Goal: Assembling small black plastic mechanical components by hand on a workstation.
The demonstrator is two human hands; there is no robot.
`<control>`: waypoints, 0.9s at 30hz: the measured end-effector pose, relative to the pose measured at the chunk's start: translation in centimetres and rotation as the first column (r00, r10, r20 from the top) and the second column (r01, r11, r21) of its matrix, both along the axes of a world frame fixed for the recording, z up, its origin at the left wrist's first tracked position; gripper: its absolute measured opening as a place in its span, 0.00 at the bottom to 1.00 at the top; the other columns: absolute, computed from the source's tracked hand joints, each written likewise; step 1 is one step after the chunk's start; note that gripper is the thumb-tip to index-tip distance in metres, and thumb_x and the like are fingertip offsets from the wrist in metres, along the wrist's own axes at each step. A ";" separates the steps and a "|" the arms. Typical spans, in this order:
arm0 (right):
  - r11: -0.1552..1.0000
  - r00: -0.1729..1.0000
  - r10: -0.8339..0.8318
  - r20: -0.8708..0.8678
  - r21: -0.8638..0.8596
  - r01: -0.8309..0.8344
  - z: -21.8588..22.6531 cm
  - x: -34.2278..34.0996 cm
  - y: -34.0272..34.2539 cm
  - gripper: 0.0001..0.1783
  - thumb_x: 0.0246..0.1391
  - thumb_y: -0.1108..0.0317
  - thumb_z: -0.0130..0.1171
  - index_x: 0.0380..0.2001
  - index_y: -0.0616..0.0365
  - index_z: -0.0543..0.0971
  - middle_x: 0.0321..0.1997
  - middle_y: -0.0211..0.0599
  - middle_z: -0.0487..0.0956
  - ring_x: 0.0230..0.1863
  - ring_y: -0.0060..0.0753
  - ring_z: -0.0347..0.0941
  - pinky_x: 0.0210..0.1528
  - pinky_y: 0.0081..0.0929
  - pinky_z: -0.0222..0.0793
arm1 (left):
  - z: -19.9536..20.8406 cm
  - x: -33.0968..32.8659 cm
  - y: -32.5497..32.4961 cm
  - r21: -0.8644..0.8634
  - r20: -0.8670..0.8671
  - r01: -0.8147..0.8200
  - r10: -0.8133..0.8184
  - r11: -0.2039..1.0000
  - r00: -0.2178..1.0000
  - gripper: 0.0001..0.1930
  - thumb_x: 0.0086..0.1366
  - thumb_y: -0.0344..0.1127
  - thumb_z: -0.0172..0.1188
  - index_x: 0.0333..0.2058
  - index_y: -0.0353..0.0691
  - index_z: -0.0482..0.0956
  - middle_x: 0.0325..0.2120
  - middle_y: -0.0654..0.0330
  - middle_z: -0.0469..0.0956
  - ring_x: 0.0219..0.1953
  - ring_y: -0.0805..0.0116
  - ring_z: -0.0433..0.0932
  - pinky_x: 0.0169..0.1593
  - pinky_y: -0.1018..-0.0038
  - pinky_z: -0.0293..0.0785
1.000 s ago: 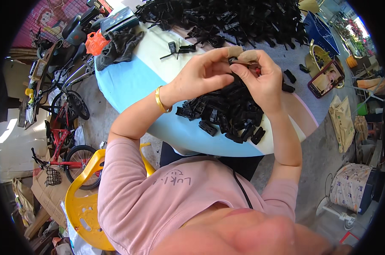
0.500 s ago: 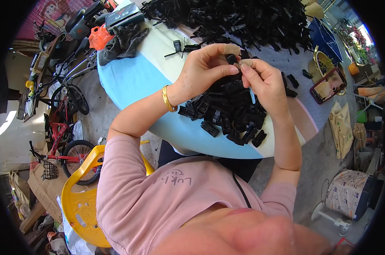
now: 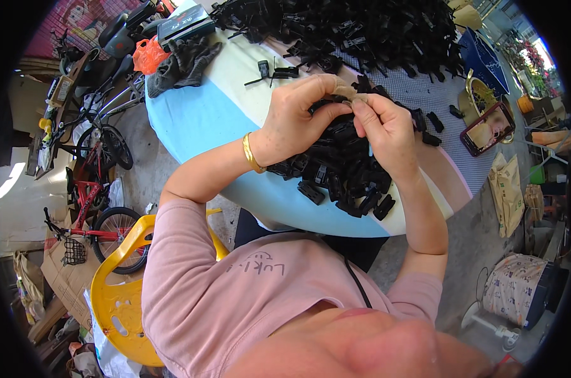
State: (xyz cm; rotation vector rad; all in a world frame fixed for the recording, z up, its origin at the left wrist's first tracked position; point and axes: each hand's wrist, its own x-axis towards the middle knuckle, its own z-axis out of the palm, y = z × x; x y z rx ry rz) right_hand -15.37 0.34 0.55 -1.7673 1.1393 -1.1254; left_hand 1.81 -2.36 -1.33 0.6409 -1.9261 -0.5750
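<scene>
My left hand [image 3: 301, 113] and my right hand [image 3: 386, 126] meet at the fingertips above the table. Thumb and forefinger of the left one pinch a small black plastic part, mostly hidden behind the fingers. Tape or finger covers wrap some fingertips. My right hand is closed too, its fingertips pressed against the left's; a thin light-blue stick [image 3: 370, 149] shows slightly below its fingers. Under the hands lies a small pile of black plastic parts [image 3: 326, 170]. Beyond it, a much larger heap of black parts with thin stems [image 3: 373, 38] covers the far side.
A striped cloth [image 3: 191, 123] covers the rounded table. Two loose black parts [image 3: 264, 70] lie left of the hands. Dark gloves [image 3: 183, 66] and a box [image 3: 184, 28] are far left; a phone [image 3: 487, 129] leans on a gold container [image 3: 471, 101] at right. A yellow chair [image 3: 125, 290] stands behind.
Both hands have drawn closer together, and my left hand has turned slightly. The black part and the light-blue stick, plainer before, are now more covered by my fingers.
</scene>
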 end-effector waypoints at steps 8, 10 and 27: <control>0.984 0.998 -0.050 0.028 -0.169 0.054 1.0 -0.7 0.0 0.09 0.50 0.69 0.59 0.33 0.62 0.76 0.20 0.20 0.68 0.20 0.09 0.58 0.21 0.09 0.54 | 0.9 -0.7 -0.2 0.065 -0.107 -0.008 0.015 0.998 0.994 0.29 0.46 0.25 0.64 0.49 0.38 0.65 0.34 0.57 0.76 0.29 0.67 0.77 0.34 0.77 0.73; 0.990 0.992 -0.028 -0.121 -0.141 0.010 1.1 -0.6 0.2 0.13 0.43 0.71 0.65 0.33 0.61 0.75 0.22 0.19 0.70 0.21 0.07 0.58 0.22 0.08 0.55 | 1.4 -0.6 0.6 -0.019 0.103 -0.034 0.035 0.999 0.994 0.32 0.45 0.24 0.65 0.51 0.38 0.64 0.34 0.57 0.76 0.28 0.70 0.76 0.34 0.77 0.73; 0.927 0.945 0.322 0.062 -0.224 -0.301 0.5 -2.4 -1.3 0.09 0.50 0.74 0.57 0.36 0.64 0.75 0.31 0.29 0.74 0.32 0.16 0.68 0.36 0.13 0.65 | 1.0 0.4 -1.4 0.596 -0.604 0.750 -0.455 0.287 0.655 0.12 0.55 0.27 0.59 0.36 0.32 0.67 0.34 0.56 0.74 0.37 0.64 0.78 0.41 0.76 0.76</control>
